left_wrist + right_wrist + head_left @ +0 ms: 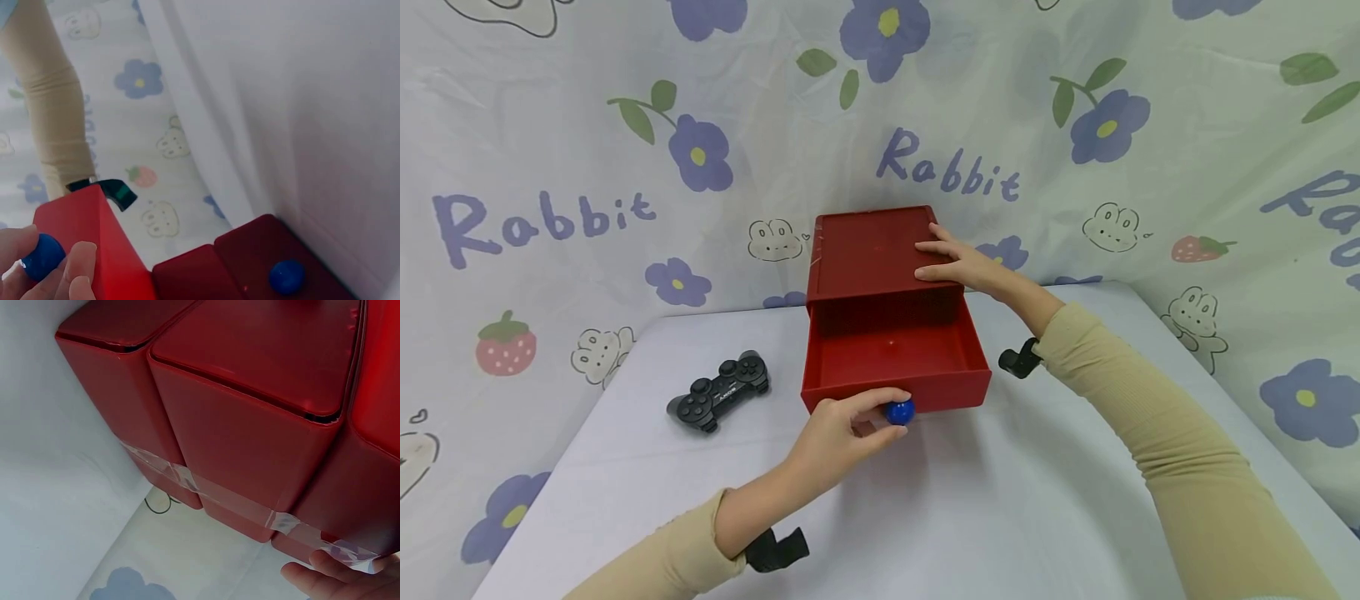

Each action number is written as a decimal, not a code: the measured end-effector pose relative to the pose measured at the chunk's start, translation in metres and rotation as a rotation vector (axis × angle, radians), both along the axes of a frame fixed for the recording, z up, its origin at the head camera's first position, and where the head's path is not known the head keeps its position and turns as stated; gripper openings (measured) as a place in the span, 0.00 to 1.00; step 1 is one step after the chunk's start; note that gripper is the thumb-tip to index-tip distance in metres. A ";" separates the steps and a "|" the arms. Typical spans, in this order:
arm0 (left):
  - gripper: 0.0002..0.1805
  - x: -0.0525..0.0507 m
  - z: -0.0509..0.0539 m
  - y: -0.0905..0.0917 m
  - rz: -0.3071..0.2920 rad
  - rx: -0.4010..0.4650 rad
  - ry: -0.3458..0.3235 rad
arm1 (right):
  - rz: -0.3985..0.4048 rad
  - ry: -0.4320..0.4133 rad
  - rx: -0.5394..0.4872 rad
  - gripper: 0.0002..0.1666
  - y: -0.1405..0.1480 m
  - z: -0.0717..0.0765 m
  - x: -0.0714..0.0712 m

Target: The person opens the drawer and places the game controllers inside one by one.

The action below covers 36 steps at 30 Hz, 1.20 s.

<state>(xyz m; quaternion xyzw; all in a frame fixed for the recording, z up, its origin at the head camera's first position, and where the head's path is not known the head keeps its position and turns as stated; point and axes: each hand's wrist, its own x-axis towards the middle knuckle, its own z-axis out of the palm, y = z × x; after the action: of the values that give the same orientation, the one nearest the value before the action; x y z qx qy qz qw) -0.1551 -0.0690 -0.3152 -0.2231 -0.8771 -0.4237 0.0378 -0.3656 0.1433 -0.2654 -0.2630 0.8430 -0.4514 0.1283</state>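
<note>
A red drawer cabinet (872, 250) stands at the back of the table. Its top drawer (887, 354) is pulled out, and nothing lies inside. My left hand (833, 437) pinches the round blue knob (900, 412) on the drawer front between thumb and fingers; the left wrist view also shows this knob (44, 257). Spread over the right side of the cabinet's top, my right hand (961, 260) rests with its fingers extended. In the right wrist view, fingertips of that hand (331, 581) appear by the cabinet's edge. A lower drawer has its own blue knob (287, 277).
A black game controller (721, 392) lies on the white table (925, 525), left of the cabinet. Behind hangs a printed curtain (580, 167). Clear tape (231, 500) runs round the cabinet's stacked units. Black straps circle both wrists.
</note>
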 end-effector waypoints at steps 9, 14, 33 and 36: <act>0.20 0.003 -0.001 0.001 0.001 0.003 0.009 | 0.005 -0.007 -0.005 0.39 0.000 0.001 0.001; 0.20 0.003 -0.001 0.000 -0.011 -0.012 0.015 | 0.001 -0.002 0.001 0.39 0.001 0.001 0.000; 0.21 0.022 0.063 -0.055 0.159 0.019 0.336 | -0.004 -0.006 0.016 0.38 0.001 0.000 0.000; 0.21 0.021 0.067 -0.066 0.231 0.004 0.357 | -0.007 -0.003 0.016 0.38 0.000 0.000 -0.001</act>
<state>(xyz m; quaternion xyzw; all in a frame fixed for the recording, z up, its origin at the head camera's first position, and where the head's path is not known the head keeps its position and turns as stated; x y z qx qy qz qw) -0.1341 -0.1352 -0.2481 -0.1926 -0.8754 -0.3720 0.2412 -0.3661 0.1437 -0.2655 -0.2584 0.8472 -0.4455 0.1300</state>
